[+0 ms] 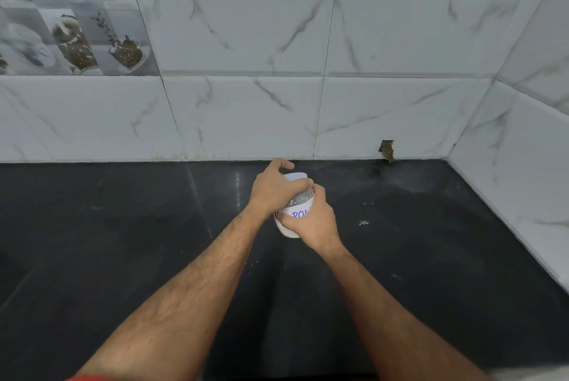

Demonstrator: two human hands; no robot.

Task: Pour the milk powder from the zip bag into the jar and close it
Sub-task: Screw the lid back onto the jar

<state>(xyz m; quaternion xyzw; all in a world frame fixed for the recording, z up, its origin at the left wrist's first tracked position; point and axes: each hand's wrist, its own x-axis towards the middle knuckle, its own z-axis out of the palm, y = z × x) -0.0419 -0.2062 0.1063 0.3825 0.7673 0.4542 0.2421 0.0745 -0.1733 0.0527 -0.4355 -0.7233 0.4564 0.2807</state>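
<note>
A clear jar (295, 209) stands on the black worktop (123, 226), near the back wall and roughly in the middle of the view. Both hands are on it at once, close together. The left hand (272, 188) comes over from above, its fingers curled round the white lid (296, 177) at the top of the jar. The right hand (311, 219) grips the jar's body from the right side, thumb across a white paper label (297, 213) with blue handwriting of which only a few letters show. White powder fills the lower part of the jar. A few pale specks lie on the worktop to the right. White marble-patterned wall tiles (400, 42) rise behind, with a small chipped hole (387, 149) just above the worktop edge.
</note>
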